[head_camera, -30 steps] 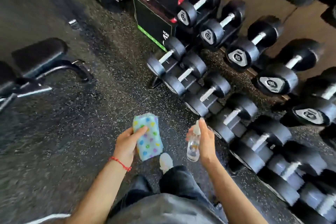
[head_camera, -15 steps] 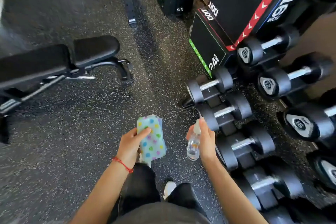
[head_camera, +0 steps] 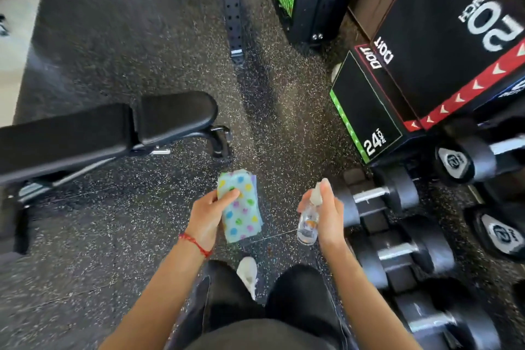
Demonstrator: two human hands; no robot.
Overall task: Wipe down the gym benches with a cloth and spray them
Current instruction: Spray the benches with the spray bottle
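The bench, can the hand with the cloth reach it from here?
Probably not yet. The left hand grips the cloth well short of the bench; only bare floor lies between, so stepping closer should do.

- Left hand [head_camera: 208, 214] is raised in front of the body, back of the hand facing up, thumb laid across the top of a folded dotted cloth [head_camera: 241, 209] with the fingers curled beneath it.
- Left wrist carries a thin red string bracelet [head_camera: 196, 244]; the bare forearm runs down toward the lower left.
- Right hand [head_camera: 326, 214] is at about the same height, wrapped around a small clear spray bottle [head_camera: 308, 220], index finger resting on top of the nozzle.
- Right forearm is bare and angles down toward the lower right.
- Both legs, in dark trousers, show below the hands, with one light shoe [head_camera: 247, 274] between them.
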